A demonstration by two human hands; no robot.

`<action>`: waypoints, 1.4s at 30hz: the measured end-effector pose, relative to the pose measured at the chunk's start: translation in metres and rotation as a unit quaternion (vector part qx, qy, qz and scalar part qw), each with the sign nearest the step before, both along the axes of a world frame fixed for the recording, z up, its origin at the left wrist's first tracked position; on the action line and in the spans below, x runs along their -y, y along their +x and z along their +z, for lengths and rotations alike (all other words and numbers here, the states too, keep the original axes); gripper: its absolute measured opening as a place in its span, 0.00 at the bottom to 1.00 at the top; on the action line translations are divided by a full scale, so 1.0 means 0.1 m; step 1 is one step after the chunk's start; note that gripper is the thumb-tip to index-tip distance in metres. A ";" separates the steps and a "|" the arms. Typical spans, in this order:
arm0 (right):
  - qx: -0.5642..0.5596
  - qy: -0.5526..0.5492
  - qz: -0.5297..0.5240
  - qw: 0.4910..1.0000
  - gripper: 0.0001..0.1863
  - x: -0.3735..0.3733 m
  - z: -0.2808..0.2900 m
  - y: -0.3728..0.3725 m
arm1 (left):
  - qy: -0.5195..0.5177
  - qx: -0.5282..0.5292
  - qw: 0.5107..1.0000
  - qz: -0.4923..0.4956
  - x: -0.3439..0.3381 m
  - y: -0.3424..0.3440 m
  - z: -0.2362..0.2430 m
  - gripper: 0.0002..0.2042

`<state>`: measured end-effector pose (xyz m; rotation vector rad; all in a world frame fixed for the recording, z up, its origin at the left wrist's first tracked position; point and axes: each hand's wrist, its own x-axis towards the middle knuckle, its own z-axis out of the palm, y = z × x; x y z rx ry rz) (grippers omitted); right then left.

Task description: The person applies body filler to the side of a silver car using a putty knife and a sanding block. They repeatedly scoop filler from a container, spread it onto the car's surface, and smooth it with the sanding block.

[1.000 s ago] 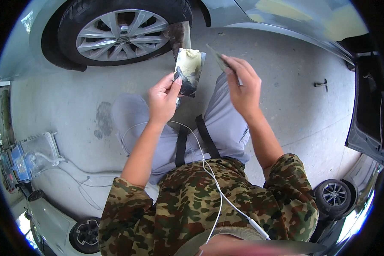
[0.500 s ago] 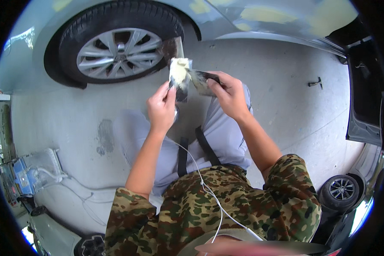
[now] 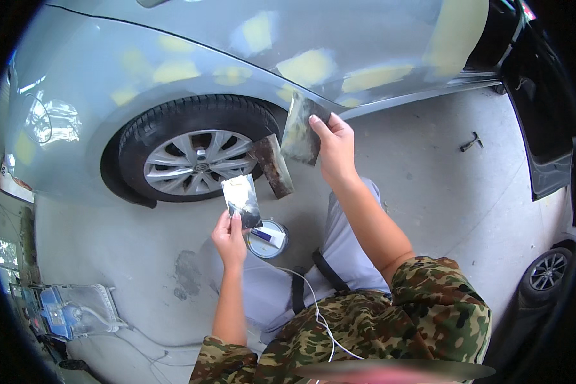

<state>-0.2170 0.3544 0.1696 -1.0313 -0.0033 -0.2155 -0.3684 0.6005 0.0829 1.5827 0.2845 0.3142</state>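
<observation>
My left hand [image 3: 229, 238] pinches a small flat putty scraper [image 3: 248, 212] by its near end, thumb on top; cream-coloured putty [image 3: 239, 190] is heaped on its far part. Higher and to the right, my right hand [image 3: 336, 146] grips a smeared, greyish putty scraper [image 3: 299, 131], held up in front of the car's lower panel. Whether its far edge touches the panel I cannot tell. Pale yellow putty patches [image 3: 307, 67] mark the grey-blue car body [image 3: 198, 32]. Between the hands, beside the tyre, is a dark stained rectangular plate [image 3: 274, 168].
A round can [image 3: 276, 248] with a tube [image 3: 264, 236] on its lid stands between my knees. The car's wheel [image 3: 201, 168] is ahead on the left. A dark open door [image 3: 547, 128] stands at the right; a small T-shaped tool [image 3: 472, 142] lies on the floor. Blue equipment with hoses [image 3: 70, 312] is at left.
My hands have come apart. The right one has moved up with its scraper toward the car panel, and the left has drawn away with the putty-loaded one. The view has tilted upward.
</observation>
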 end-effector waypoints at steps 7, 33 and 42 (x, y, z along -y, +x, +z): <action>0.381 -0.466 -0.380 0.702 0.16 -0.12 0.56 0.66 | 0.007 0.027 0.999 0.021 -0.33 -0.07 -0.09 0.13; 0.511 -0.570 -0.391 0.511 0.17 -0.30 0.84 1.39 | -0.013 0.001 1.000 -0.013 -0.03 0.04 -0.18 0.13; 0.523 -0.570 -0.382 0.506 0.16 -0.13 0.71 1.30 | -0.013 -0.009 1.000 -0.023 0.04 0.06 -0.17 0.13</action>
